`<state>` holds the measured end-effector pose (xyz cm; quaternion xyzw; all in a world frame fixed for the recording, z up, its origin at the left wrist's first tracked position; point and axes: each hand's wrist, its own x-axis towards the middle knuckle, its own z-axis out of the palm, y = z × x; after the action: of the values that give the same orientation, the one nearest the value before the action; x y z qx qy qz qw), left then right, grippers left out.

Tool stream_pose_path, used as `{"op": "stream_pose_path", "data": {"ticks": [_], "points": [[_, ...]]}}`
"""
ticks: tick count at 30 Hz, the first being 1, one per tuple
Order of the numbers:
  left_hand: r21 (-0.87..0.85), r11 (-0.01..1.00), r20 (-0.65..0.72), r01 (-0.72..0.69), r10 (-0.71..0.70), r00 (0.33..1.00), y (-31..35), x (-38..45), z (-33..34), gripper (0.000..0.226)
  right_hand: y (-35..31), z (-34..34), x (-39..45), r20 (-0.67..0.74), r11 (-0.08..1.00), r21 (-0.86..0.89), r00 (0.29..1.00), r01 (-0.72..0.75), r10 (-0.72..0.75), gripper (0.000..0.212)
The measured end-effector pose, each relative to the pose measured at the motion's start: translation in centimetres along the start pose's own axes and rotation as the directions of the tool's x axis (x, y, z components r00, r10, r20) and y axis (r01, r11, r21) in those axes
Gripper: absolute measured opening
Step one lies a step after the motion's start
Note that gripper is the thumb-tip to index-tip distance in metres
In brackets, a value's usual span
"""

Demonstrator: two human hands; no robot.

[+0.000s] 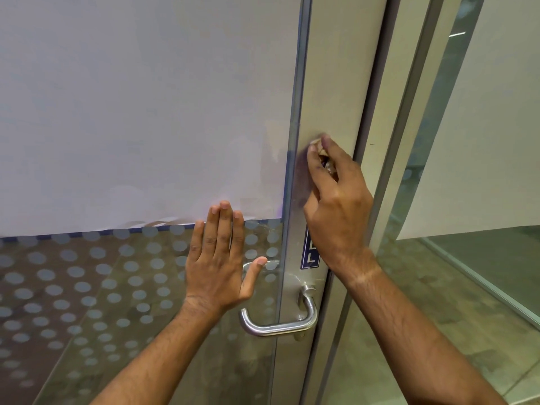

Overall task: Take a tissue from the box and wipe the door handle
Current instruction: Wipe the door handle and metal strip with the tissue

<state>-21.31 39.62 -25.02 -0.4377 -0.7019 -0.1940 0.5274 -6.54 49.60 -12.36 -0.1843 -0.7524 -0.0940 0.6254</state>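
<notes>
A brushed-metal lever door handle (277,327) sits low on the metal door frame (330,92), its bar pointing left. My right hand (336,206) is well above the handle, pressed to the frame, fingers closed on a small crumpled tissue (320,150) that mostly hides inside the grip. My left hand (219,267) lies flat and open on the glass pane just left of the frame, above the handle. No tissue box is in view.
The glass door (87,287) carries frosted dots below and a white sheet (140,106) above. A blue sticker (310,255) is on the frame, partly behind my right wrist. To the right stand another frame post and glass panel (467,273).
</notes>
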Motion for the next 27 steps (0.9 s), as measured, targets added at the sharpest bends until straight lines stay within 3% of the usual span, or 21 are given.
{"op": "stream_pose_path", "data": {"ticks": [7,11,16,27], "points": [[0.001,1.0,0.01,0.003,-0.003,1.0,0.0,0.1,-0.2,0.095,0.7,0.1,-0.3,-0.039,0.997,0.031,0.997,0.073,-0.072,0.044],[-0.025,1.0,0.011,0.005,-0.005,1.0,0.1,0.0,-0.2,0.096,0.7,0.3,-0.5,-0.053,0.994,-0.011,0.993,0.105,-0.105,0.029],[-0.022,1.0,0.014,0.004,-0.004,1.0,0.1,0.0,-0.1,0.094,1.0,0.2,-0.9,-0.059,0.989,0.029,0.988,0.144,-0.142,0.042],[-0.034,0.999,0.023,0.007,-0.006,1.0,0.0,-0.1,-0.1,0.094,1.4,0.1,-4.7,0.091,0.975,0.05,0.971,0.217,-0.221,0.046]]}}
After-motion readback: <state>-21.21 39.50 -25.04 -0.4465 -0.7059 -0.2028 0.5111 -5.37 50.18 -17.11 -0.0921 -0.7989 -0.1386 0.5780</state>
